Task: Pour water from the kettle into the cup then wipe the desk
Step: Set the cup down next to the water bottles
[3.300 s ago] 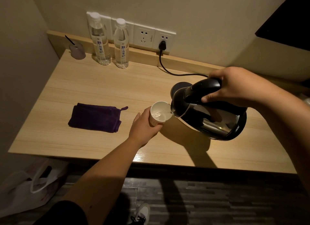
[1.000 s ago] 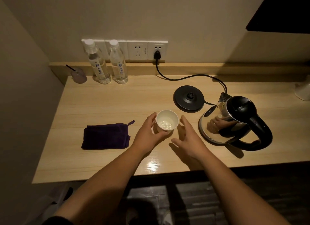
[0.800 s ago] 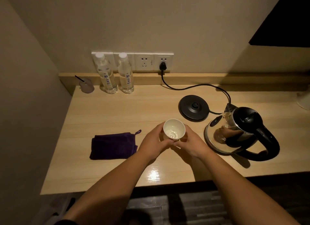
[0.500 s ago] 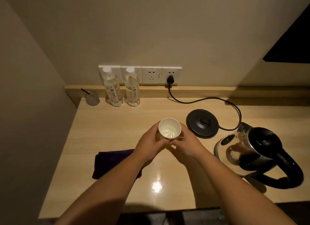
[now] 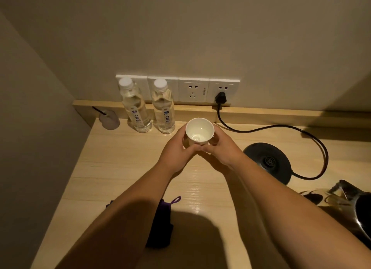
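Two bare forearms, left hand, right hand, no sleeves

A: What stands by the wall?
B: Two water bottles, upright before the sockets.
A: Left of them?
B: A small frosted container, perhaps glass. A black plug fills the rightmost socket.
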`<state>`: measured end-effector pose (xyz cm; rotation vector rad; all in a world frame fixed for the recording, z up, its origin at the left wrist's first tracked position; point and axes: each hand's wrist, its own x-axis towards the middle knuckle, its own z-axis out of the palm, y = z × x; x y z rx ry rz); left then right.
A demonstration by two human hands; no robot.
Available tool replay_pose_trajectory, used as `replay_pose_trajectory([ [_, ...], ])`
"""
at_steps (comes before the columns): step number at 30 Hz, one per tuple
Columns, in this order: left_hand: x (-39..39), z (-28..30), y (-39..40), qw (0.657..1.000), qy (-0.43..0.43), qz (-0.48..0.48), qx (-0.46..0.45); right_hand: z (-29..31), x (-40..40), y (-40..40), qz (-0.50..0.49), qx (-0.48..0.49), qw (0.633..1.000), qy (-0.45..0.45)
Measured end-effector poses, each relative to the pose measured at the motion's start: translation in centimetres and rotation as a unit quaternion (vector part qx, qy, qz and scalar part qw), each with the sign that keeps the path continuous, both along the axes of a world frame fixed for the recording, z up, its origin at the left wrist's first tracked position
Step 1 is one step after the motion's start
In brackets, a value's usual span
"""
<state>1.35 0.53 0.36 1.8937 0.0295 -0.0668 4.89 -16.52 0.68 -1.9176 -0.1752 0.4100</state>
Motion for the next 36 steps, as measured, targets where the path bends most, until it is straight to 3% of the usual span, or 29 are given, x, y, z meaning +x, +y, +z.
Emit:
replay_pose_trajectory([
  [14,0.1,-1.0,-0.1,0.998,0.019,-0.004,0.053,0.3,-0.3,0.5,0.006,-0.017,1.000,0.006],
  [18,-1.1,-0.9,-0.1,0.991,0.031,-0.002,0.130,0.7,-1.1,-0.2,-0.003,-0.064,0.998,0.028],
  [21,-4.0,-0.4,-1.3,0.974,0.040,0.022,0.222,1.2,-2.8,-1.4,-0.028,-0.098,0.994,0.050],
  [25,-10.2,-0.6,-4.0,0.952,0.005,-0.042,0.304,2.3,-7.2,-3.2,-0.091,-0.112,0.989,0.021],
  [29,-15.9,-2.2,-6.0,0.904,-0.025,-0.129,0.407,3.4,-13.9,-5.6,-0.139,-0.157,0.976,-0.056],
  [33,-18.4,-3.9,-6.5,0.840,-0.018,-0.189,0.508,4.8,-20.6,-8.5,-0.197,-0.163,0.965,-0.051],
  [36,-18.6,-4.4,-6.3,0.824,-0.025,-0.188,0.534,6.1,-24.2,-10.2,-0.214,-0.161,0.962,-0.059],
])
